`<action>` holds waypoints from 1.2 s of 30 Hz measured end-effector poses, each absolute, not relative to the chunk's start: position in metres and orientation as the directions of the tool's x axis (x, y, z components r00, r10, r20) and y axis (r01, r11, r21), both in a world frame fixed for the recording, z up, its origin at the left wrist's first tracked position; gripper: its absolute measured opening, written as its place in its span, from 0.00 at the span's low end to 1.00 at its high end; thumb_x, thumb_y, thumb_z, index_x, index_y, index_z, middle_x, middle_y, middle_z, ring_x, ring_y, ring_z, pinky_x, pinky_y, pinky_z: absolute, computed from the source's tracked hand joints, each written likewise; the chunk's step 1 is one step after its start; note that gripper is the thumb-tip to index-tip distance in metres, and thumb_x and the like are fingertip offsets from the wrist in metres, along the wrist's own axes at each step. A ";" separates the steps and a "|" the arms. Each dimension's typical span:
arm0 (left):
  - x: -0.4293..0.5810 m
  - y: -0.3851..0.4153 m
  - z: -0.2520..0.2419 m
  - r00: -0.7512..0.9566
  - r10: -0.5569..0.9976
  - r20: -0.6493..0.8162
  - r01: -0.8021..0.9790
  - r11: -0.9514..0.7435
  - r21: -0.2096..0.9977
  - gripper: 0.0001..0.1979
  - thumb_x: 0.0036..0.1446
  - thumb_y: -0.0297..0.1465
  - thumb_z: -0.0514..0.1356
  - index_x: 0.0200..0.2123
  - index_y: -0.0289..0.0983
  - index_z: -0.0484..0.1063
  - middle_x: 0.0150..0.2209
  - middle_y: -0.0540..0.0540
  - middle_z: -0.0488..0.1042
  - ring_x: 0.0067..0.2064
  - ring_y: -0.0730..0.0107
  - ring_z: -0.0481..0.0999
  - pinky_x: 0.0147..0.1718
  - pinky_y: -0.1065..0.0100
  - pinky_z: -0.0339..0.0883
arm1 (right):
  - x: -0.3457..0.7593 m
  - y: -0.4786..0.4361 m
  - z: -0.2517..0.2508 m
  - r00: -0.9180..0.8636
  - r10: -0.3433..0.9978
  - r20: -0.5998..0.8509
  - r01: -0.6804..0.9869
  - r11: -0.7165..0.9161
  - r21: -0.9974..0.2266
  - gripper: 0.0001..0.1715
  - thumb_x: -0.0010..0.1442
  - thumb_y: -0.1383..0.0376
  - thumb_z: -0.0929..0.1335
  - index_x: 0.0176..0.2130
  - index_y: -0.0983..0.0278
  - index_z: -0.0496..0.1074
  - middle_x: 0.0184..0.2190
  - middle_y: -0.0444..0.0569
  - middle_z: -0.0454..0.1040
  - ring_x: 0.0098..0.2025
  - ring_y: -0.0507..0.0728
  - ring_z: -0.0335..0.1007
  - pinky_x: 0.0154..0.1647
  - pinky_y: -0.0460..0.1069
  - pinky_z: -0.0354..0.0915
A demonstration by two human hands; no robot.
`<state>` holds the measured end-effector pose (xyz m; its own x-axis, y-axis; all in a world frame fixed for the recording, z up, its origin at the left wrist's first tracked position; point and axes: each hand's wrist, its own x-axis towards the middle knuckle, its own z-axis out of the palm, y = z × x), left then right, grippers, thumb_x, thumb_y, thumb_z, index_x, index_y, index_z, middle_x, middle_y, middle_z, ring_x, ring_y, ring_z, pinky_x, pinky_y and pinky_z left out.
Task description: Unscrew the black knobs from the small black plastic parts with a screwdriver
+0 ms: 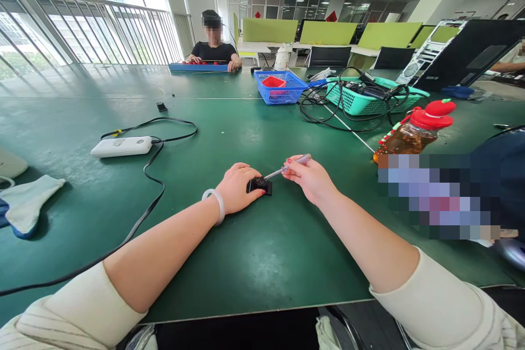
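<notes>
My left hand (238, 187) rests on the green table (254, 251), its fingers closed over a small black part (261, 184) and holding it down. My right hand (308, 177) pinches a thin screwdriver (289, 165) with a clear handle. The metal tip slants down and left onto the top of the black part. A pale bangle (216, 202) circles my left wrist.
A white power bank (122, 146) with a black cable (151, 167) lies at left, a cloth (25, 200) beyond it. A blue basket (279, 87), a teal basket (365, 95) of cables and a red-capped bottle (414, 134) stand to the right. Another person sits at the far end.
</notes>
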<state>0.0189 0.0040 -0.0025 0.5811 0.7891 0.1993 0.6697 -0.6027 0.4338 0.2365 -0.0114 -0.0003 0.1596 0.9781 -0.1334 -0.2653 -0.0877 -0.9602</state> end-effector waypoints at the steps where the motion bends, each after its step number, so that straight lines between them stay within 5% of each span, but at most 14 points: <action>1: 0.019 0.004 -0.002 0.582 0.789 0.196 0.672 -0.603 0.430 0.17 0.56 0.39 0.63 0.47 0.39 0.76 0.49 0.44 0.79 0.60 0.48 0.66 0.62 0.48 0.60 | 0.236 -0.012 0.000 0.151 0.979 -0.138 -0.288 -0.090 -0.953 0.17 0.46 0.62 0.79 0.34 0.61 0.71 0.31 0.43 0.77 0.32 0.52 0.75 0.42 0.53 0.75; 11: 0.019 0.004 -0.003 0.579 0.792 0.193 0.682 -0.600 0.418 0.17 0.57 0.40 0.62 0.47 0.40 0.76 0.49 0.44 0.79 0.61 0.48 0.65 0.62 0.47 0.59 | 0.231 -0.015 0.006 0.145 0.971 -0.192 -0.390 -0.122 -0.913 0.21 0.54 0.70 0.71 0.45 0.57 0.62 0.29 0.42 0.80 0.34 0.57 0.81 0.47 0.58 0.76; 21: 0.019 0.004 -0.003 0.576 0.791 0.204 0.670 -0.600 0.437 0.16 0.56 0.39 0.62 0.47 0.41 0.76 0.49 0.44 0.79 0.61 0.49 0.66 0.62 0.47 0.60 | 0.237 -0.013 0.005 0.192 0.981 0.028 -0.193 0.065 -0.979 0.33 0.48 0.54 0.76 0.48 0.55 0.61 0.28 0.37 0.78 0.31 0.54 0.79 0.47 0.56 0.74; 27: 0.019 0.004 -0.003 0.584 0.788 0.195 0.672 -0.605 0.429 0.17 0.56 0.40 0.62 0.47 0.41 0.76 0.49 0.44 0.79 0.60 0.49 0.66 0.62 0.48 0.60 | 0.236 -0.014 0.005 0.146 0.986 0.086 -0.189 0.113 -0.976 0.29 0.49 0.56 0.75 0.47 0.56 0.61 0.29 0.38 0.78 0.39 0.56 0.79 0.51 0.58 0.70; 36: 0.019 0.003 -0.002 0.580 0.793 0.185 0.670 -0.594 0.446 0.16 0.57 0.40 0.62 0.47 0.41 0.76 0.49 0.44 0.79 0.60 0.48 0.66 0.61 0.47 0.60 | 0.240 -0.013 0.007 0.237 0.969 0.070 -0.173 0.113 -0.978 0.24 0.51 0.57 0.73 0.44 0.56 0.61 0.27 0.38 0.76 0.35 0.55 0.78 0.47 0.57 0.71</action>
